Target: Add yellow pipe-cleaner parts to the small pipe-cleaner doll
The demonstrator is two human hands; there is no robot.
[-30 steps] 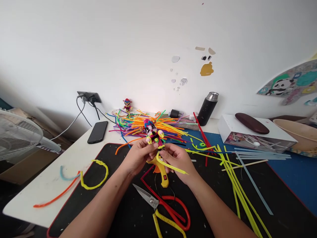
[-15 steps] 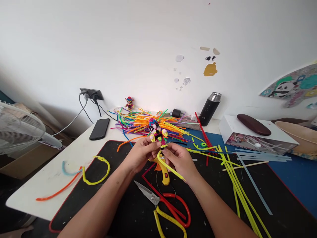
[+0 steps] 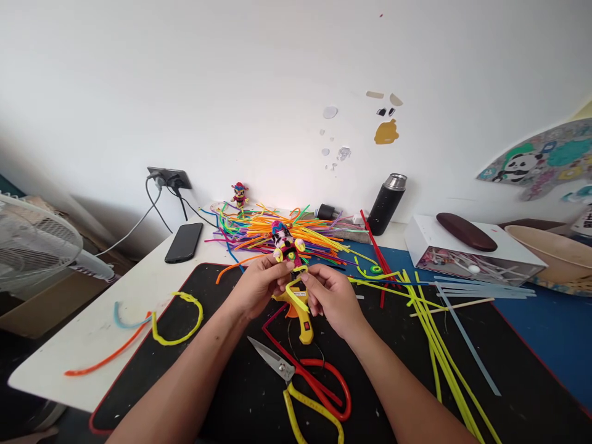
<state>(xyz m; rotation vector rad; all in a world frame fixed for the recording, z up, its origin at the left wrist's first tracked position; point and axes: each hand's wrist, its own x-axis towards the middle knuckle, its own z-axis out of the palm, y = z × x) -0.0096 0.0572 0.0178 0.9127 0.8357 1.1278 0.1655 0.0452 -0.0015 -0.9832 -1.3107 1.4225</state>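
Well, both arms (image 3: 197,367) slanted inward, the left hand (image 3: 259,285) pinching a little doll (image 3: 287,246) and the right hand (image 3: 333,296) pinching a bendy yellow stick (image 3: 297,300) under it.

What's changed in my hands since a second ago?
The yellow strip's loose end has swung left, from across your right hand to in front of the yellow glue gun. Your left hand still holds the doll, right fingertips still at its lower end. The scissors stayed put.

A phone (image 3: 184,242) lies well left of a black flask (image 3: 386,206).
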